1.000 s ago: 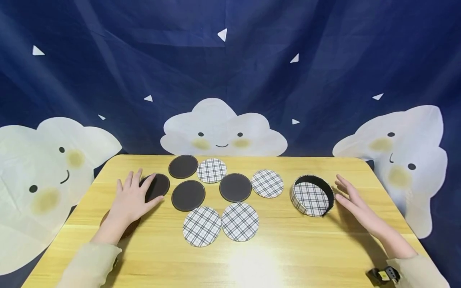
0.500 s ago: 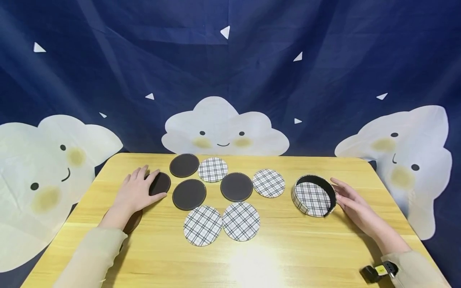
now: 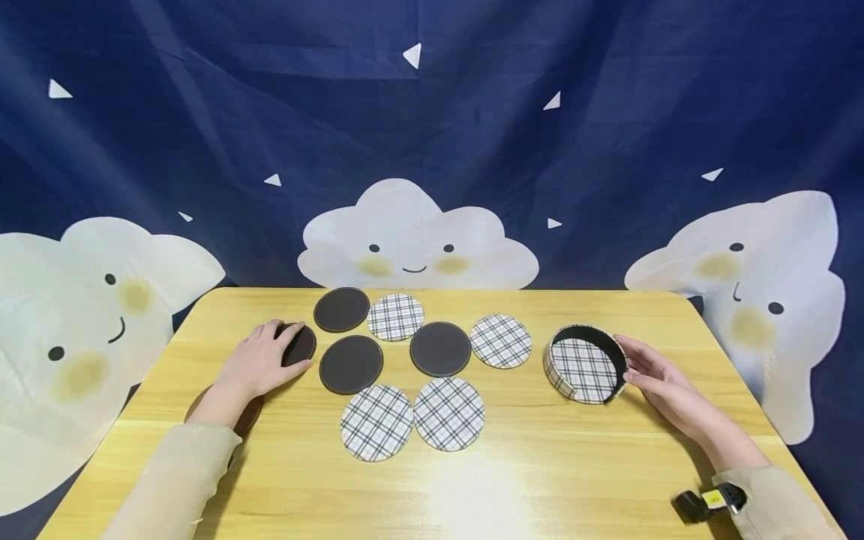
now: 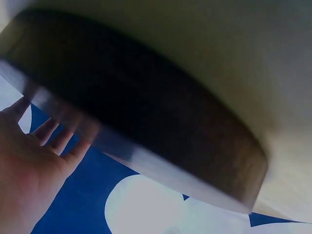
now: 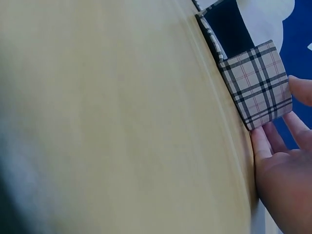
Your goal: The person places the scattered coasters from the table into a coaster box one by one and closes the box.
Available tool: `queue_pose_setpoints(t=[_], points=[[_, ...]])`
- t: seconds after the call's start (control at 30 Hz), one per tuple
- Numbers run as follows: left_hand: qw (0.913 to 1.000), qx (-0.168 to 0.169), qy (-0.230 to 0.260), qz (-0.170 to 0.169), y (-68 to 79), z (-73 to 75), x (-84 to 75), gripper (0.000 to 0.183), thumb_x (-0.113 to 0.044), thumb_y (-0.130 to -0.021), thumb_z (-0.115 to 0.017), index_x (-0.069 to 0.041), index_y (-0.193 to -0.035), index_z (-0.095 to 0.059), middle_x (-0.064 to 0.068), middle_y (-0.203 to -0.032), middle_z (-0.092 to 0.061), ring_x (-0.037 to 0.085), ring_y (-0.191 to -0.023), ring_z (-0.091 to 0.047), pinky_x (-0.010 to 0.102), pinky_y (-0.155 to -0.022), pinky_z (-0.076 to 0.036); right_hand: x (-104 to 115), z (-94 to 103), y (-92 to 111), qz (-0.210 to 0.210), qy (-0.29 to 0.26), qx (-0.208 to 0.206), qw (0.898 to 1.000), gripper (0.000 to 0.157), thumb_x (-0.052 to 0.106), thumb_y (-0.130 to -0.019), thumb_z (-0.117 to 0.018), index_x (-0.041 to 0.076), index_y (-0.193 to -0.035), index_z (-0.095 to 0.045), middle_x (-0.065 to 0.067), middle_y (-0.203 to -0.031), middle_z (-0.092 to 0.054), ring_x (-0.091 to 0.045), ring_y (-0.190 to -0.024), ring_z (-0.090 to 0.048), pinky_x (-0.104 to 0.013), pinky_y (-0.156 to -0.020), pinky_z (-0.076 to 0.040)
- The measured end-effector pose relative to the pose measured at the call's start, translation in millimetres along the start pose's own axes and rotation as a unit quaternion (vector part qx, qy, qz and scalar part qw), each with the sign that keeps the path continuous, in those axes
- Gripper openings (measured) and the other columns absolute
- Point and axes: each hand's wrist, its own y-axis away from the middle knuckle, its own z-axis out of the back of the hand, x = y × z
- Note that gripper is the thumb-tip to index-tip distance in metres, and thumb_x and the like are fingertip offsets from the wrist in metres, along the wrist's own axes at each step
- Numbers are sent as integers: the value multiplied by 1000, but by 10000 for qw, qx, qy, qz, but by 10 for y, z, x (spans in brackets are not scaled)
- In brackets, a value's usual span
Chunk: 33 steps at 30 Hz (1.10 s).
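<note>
Wooden table (image 3: 574, 465) bears a round, black-lined plaid holder (image 5: 257, 87).

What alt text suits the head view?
The left hand lies over a dark disc and the right hand touches a plaid holder on a wooden table. Between them lie three dark discs and four plaid discs; a blue backdrop hangs behind.

You're seeing black discs (image 3: 351, 365), white discs (image 3: 448, 414) carrying black plaid, and a box (image 5: 258, 85) that is showing red-lined plaid outside, black inside; the tabletop (image 3: 574, 457) is showing yellow, the curtain (image 3: 486, 135) navy.
</note>
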Motion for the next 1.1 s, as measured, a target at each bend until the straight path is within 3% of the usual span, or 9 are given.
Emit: queue_pose_setpoints(t=[0.2,0.5,0.7,1.1], points=[[9999,-17,94,-33,-14,8,9,81,-57,-95,-69,-8,-156,-50,36,-147,-47,59,-133,-49,73,-100,-46,7,18,-8,136,-97,196,9997,64,-19,-103,-35,9,-161,-40,7,-156,-55,-1,-138,-54,-13,-109,-44],[9998,-56,156,-65,-66,20,12,80,-54,-89,-73,-10,-153,-54,34,-139,-50,57,-124,-52,70,-99,-46,4,38,1,8,-21,189,9998,63,-17,-105,-37,7,-163,-36,10,-157,-54,1,-139,-55,-13,-110,-45],[9994,-276,163,-160,-85,75,-34,79,-51,-86,-74,-12,-152,-55,32,-140,-49,56,-127,-49,71,-100,-43,3,45,4,-9,-37,249,9997,62,-16,-106,-36,6,-164,-34,10,-158,-53,1,-139,-54,-13,-110,-45],[9962,-511,6,-712,-254,94,-376,81,-52,-82,-75,-15,-152,-57,29,-140,-53,49,-127,-51,66,-103,-44,7,48,8,-58,137,201,9997,64,-16,-105,-39,6,-165,-32,11,-157,-53,2,-139,-54,-11,-111,-43]])
